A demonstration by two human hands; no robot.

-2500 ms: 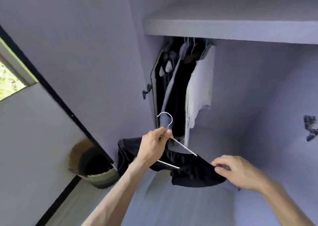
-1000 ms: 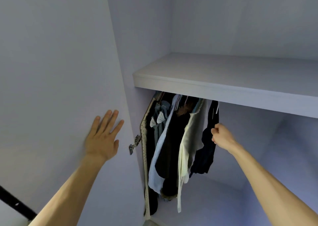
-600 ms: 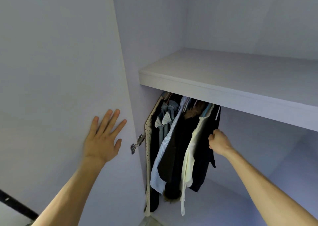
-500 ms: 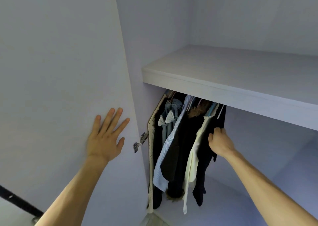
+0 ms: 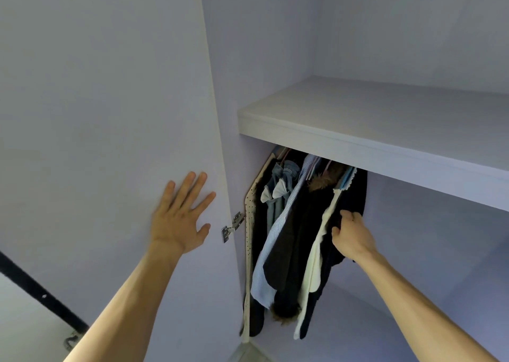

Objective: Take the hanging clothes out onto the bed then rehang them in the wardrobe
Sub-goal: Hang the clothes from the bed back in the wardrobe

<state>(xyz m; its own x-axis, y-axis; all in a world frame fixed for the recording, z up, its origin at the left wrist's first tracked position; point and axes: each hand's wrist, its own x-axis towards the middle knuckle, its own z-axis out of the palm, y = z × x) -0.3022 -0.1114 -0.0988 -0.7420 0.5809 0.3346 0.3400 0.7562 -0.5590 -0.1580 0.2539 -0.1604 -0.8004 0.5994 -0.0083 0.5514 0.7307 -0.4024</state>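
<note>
1. Left hand (image 5: pixel 180 218): I read it as flat against the inner face of the open wardrobe door (image 5: pixel 110 113). The fingers (image 5: pixel 190 185) are straight and spread, and they hold nothing. The palm lies near the door's hinged edge, just left of the metal hinge (image 5: pixel 232 225).

2. Right hand (image 5: pixel 352 236): it reaches into the wardrobe below the shelf (image 5: pixel 358 146). Its fingers are curled into the cloth of the black garment (image 5: pixel 356 193) and grip a fold of it at about mid-height.

3. Hanging clothes: the row hangs under the shelf, packed against the left wall of the compartment, with each piece touching the next. I count from left to right:
   - a cream dotted garment (image 5: pixel 248 224), against the wall;
   - a denim garment (image 5: pixel 278 185);
   - a blue striped shirt (image 5: pixel 264 265);
   - a dark coat (image 5: pixel 292 251), with brown fur at the collar and at the hem;
   - a white garment (image 5: pixel 314 259);
   - the black garment, at the right end of the row.

4. Hangers: the hooks and the rail sit behind the front edge of the shelf, so I cannot tell how they are seated.

5. Surroundings: a black strip (image 5: pixel 35 290) runs diagonally at the lower left, beyond the door.
</note>
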